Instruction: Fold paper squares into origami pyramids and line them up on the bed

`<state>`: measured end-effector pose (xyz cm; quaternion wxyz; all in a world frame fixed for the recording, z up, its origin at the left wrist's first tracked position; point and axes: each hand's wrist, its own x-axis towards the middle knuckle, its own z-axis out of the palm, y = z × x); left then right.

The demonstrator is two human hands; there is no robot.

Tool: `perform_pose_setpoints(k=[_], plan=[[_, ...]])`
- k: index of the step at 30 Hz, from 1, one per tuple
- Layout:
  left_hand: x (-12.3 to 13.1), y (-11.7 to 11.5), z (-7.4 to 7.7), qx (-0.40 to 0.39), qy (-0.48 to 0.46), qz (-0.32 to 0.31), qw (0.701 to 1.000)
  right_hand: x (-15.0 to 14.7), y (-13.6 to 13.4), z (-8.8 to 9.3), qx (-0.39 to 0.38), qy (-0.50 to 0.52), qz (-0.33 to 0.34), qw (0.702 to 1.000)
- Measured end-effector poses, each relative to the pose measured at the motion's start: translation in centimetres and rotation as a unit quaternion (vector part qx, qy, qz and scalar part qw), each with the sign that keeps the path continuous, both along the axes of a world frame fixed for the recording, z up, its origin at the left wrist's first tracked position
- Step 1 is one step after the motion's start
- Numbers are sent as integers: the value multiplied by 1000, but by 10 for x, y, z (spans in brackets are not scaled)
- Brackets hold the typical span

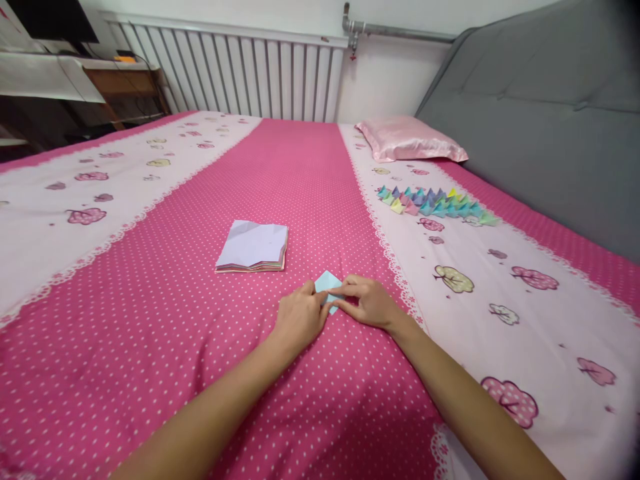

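A small light-blue piece of paper lies on the pink dotted bedsheet. My left hand rests on its near left side, fingers curled and pressing it. My right hand pinches its right edge with the fingertips together. Part of the paper is hidden under both hands. A stack of coloured square papers, with a creased pale one on top, lies a little beyond and to the left of my hands.
A row of several folded coloured paper pieces lies on the white part of the sheet at right. A pink pillow sits by the grey headboard. A white radiator lines the far wall.
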<state>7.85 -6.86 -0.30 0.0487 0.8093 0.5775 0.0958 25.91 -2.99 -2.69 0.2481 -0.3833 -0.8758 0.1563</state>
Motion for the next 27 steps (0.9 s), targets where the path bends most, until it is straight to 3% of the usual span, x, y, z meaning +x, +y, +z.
perform_pose_setpoints(k=[12, 27], plan=[[0, -2, 8, -55, 25, 88, 994, 0, -2, -2, 36, -13, -73, 997], [-1, -4, 22, -74, 65, 143, 985, 0, -4, 0, 75, -54, -171, 981]])
